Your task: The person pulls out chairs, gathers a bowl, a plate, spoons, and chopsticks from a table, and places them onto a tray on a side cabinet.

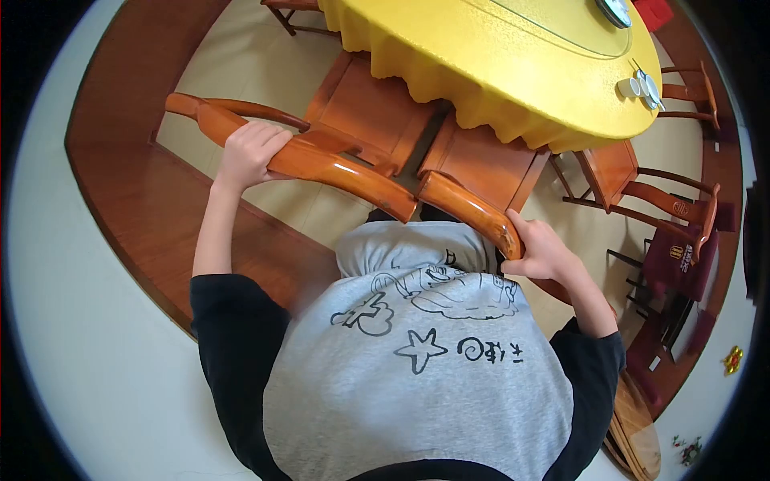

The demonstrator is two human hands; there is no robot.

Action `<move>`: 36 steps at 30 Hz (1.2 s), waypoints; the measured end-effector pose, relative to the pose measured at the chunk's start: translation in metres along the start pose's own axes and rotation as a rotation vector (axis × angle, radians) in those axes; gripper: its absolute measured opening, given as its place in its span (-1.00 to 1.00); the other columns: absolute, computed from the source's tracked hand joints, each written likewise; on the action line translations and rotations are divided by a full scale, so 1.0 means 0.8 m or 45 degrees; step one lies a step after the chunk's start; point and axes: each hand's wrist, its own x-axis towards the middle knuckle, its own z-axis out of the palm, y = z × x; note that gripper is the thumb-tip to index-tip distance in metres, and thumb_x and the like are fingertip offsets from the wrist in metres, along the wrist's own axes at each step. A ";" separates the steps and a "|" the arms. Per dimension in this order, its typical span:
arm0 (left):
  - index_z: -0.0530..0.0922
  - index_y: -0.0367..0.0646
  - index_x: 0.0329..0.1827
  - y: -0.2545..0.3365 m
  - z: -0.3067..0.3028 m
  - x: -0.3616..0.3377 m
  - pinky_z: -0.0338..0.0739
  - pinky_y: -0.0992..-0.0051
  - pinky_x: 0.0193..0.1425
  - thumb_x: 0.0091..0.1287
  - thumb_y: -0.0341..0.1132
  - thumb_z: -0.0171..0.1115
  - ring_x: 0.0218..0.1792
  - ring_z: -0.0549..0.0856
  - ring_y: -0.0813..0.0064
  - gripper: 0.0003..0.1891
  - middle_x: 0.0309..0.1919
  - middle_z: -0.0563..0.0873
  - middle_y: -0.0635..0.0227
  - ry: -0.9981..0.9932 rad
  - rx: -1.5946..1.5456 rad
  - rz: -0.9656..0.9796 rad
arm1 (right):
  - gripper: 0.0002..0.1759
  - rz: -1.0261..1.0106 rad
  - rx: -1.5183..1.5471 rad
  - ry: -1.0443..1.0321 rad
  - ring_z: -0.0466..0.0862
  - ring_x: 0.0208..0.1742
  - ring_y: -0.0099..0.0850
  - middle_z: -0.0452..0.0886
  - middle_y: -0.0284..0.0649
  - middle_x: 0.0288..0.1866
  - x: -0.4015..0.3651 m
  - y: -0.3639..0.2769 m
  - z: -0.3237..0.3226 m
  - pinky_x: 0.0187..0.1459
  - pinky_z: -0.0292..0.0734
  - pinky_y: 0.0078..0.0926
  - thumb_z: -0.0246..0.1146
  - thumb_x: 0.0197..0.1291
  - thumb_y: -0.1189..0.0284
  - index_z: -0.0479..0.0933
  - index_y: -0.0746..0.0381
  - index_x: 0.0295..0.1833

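Two brown wooden chairs stand side by side in front of me, their seats partly under the yellow tablecloth (pixel 481 64). My left hand (pixel 250 156) is closed over the curved top rail of the left chair (pixel 361 180), near the middle of the rail. At the outer end of the right chair's top rail (pixel 461 210), my right hand (pixel 541 247) is wrapped around the wood. The inner ends of the two rails come close together just ahead of my waist. Both seats, the left seat (pixel 373 108) and the right seat (pixel 473 164), show beyond the rails.
The round table carries a glass turntable (pixel 553 32), and a white cup (pixel 629 87) with dishes sits near its right edge. Another wooden chair (pixel 642 184) stands to the right, near a maroon chair back (pixel 678 256). Wood panelling (pixel 120 136) runs along the left wall.
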 end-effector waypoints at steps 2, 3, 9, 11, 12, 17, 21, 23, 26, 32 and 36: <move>0.50 -0.18 -0.34 0.000 0.003 -0.002 0.46 0.40 -0.31 -0.30 0.06 0.30 -0.40 0.56 0.32 -0.46 -0.47 0.56 0.33 0.021 -0.011 0.003 | -0.36 0.009 0.036 -0.001 0.44 -0.48 0.05 0.40 0.07 -0.61 0.000 0.001 0.001 -0.45 0.33 -0.22 0.25 -0.46 0.34 0.26 0.35 -0.13; 0.50 -0.18 -0.34 0.000 0.002 -0.004 0.46 0.40 -0.31 -0.31 0.05 0.30 -0.40 0.56 0.31 -0.46 -0.47 0.56 0.33 0.033 -0.010 -0.007 | -0.36 0.009 0.035 -0.001 0.44 -0.48 0.05 0.40 0.07 -0.61 0.001 0.001 0.000 -0.45 0.33 -0.22 0.25 -0.46 0.34 0.26 0.35 -0.13; 0.50 -0.19 -0.34 0.004 0.000 -0.013 0.46 0.39 -0.32 -0.34 0.02 0.32 -0.41 0.57 0.30 -0.46 -0.47 0.56 0.32 0.025 -0.024 -0.064 | -0.41 -0.005 0.049 0.027 0.44 -0.49 0.04 0.40 0.06 -0.62 0.002 -0.003 -0.006 -0.45 0.32 -0.21 0.25 -0.44 0.33 0.25 0.34 -0.18; 0.50 -0.19 -0.35 0.003 0.001 -0.013 0.46 0.39 -0.33 -0.34 0.03 0.32 -0.42 0.57 0.30 -0.46 -0.47 0.56 0.32 0.019 -0.022 -0.079 | -0.33 -0.036 -0.033 -0.021 0.50 -0.44 0.01 0.47 0.06 -0.56 0.006 0.000 -0.009 -0.39 0.39 -0.20 0.26 -0.39 0.24 0.25 0.34 -0.09; 0.50 -0.18 -0.35 0.002 0.000 -0.011 0.45 0.39 -0.33 -0.34 0.03 0.32 -0.42 0.57 0.31 -0.46 -0.47 0.56 0.32 0.016 -0.029 -0.059 | -0.33 -0.032 -0.028 -0.019 0.50 -0.44 0.01 0.47 0.06 -0.56 0.006 -0.001 -0.011 -0.39 0.39 -0.20 0.26 -0.39 0.24 0.25 0.34 -0.09; 0.50 -0.18 -0.34 -0.004 -0.001 0.001 0.45 0.39 -0.32 -0.34 0.03 0.31 -0.41 0.56 0.30 -0.46 -0.47 0.57 0.33 -0.050 -0.050 -0.037 | -0.31 -0.013 0.032 -0.024 0.50 -0.43 0.01 0.48 0.07 -0.55 0.006 0.002 -0.010 -0.37 0.40 -0.19 0.26 -0.39 0.25 0.25 0.35 -0.06; 0.50 -0.17 -0.34 0.004 0.003 0.004 0.45 0.39 -0.29 -0.35 0.02 0.32 -0.39 0.56 0.31 -0.46 -0.46 0.57 0.34 -0.010 -0.026 -0.051 | -0.28 0.075 0.014 -0.070 0.51 -0.42 0.01 0.49 0.07 -0.52 0.002 0.002 -0.003 -0.35 0.42 -0.20 0.26 -0.38 0.24 0.24 0.35 -0.03; 0.50 -0.17 -0.33 0.006 0.003 0.000 0.45 0.39 -0.28 -0.35 0.01 0.33 -0.38 0.56 0.31 -0.46 -0.45 0.57 0.34 -0.028 -0.040 -0.047 | -0.25 0.059 0.021 -0.018 0.52 -0.39 0.01 0.51 0.08 -0.48 0.000 0.002 0.009 -0.32 0.43 -0.21 0.25 -0.37 0.22 0.23 0.35 0.02; 0.50 -0.16 -0.32 0.008 0.000 -0.001 0.45 0.39 -0.28 -0.36 -0.03 0.34 -0.38 0.56 0.31 -0.47 -0.43 0.57 0.34 -0.036 -0.044 -0.061 | -0.22 0.048 -0.017 0.000 0.53 -0.37 0.00 0.52 0.09 -0.44 0.006 0.000 0.002 -0.30 0.44 -0.22 0.24 -0.37 0.21 0.22 0.35 0.06; 0.48 -0.14 -0.18 0.025 -0.030 0.026 0.39 0.33 -0.04 -0.38 -0.15 0.39 -0.12 0.53 0.30 -0.41 -0.23 0.56 0.31 -0.236 -0.002 -0.198 | -0.20 0.075 0.026 -0.002 0.53 -0.34 -0.01 0.52 0.10 -0.41 0.012 -0.003 -0.017 -0.28 0.44 -0.23 0.23 -0.37 0.23 0.21 0.36 0.08; 0.36 -0.11 0.08 0.076 -0.032 0.074 0.26 0.28 0.13 -0.35 -0.15 0.40 0.08 0.40 0.26 -0.21 0.00 0.46 0.27 -0.321 -0.101 -0.144 | -0.23 0.139 0.042 0.051 0.52 -0.29 -0.02 0.51 0.08 -0.32 0.014 -0.005 -0.017 -0.24 0.43 -0.26 0.22 -0.37 0.26 0.23 0.33 0.08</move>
